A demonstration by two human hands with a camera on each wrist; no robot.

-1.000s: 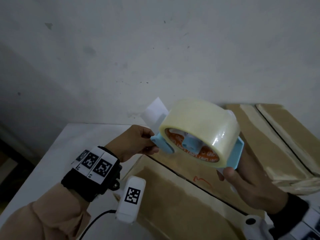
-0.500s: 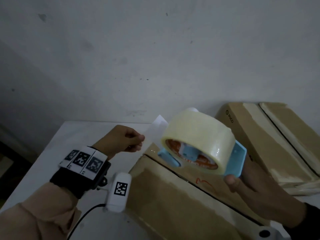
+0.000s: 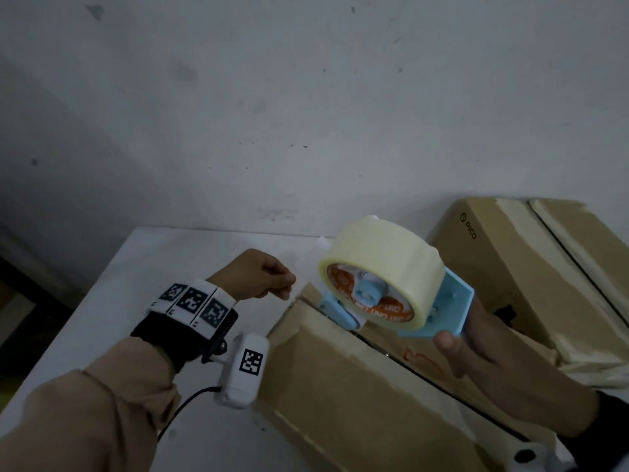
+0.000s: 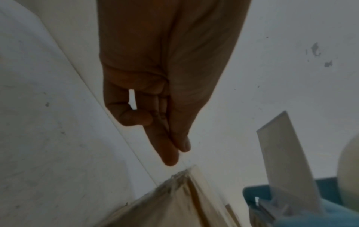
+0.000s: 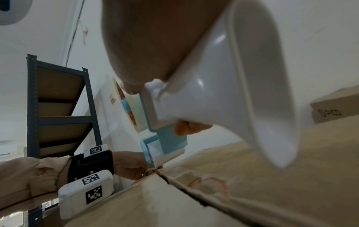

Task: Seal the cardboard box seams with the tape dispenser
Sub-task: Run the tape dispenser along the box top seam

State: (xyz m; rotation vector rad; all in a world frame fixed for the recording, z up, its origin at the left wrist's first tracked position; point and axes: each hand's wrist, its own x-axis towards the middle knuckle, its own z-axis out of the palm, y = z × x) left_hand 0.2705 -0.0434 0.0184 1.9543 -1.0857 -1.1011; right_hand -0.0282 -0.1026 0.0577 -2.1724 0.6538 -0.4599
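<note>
My right hand (image 3: 493, 366) grips the white handle (image 5: 223, 92) of the blue tape dispenser (image 3: 454, 301), which carries a fat roll of clear tape (image 3: 381, 264). The dispenser's front end sits at the far left end of the dark centre seam (image 3: 425, 379) of the near cardboard box (image 3: 340, 403). A short free strip of tape (image 4: 283, 153) stands up from the dispenser. My left hand (image 3: 269, 277) hovers just left of that box corner with thumb pressed to forefinger (image 4: 165, 150). No tape shows between them.
A second cardboard box (image 3: 493, 267) marked PICO lies at the back right against the wall. Both boxes rest on a white table (image 3: 153, 267), whose left edge is near my left arm. A dark metal shelf unit (image 5: 58, 107) stands beyond the table.
My left hand has come off the tape end and drawn back to the left. The dispenser has come down onto the far end of the near box's seam.
</note>
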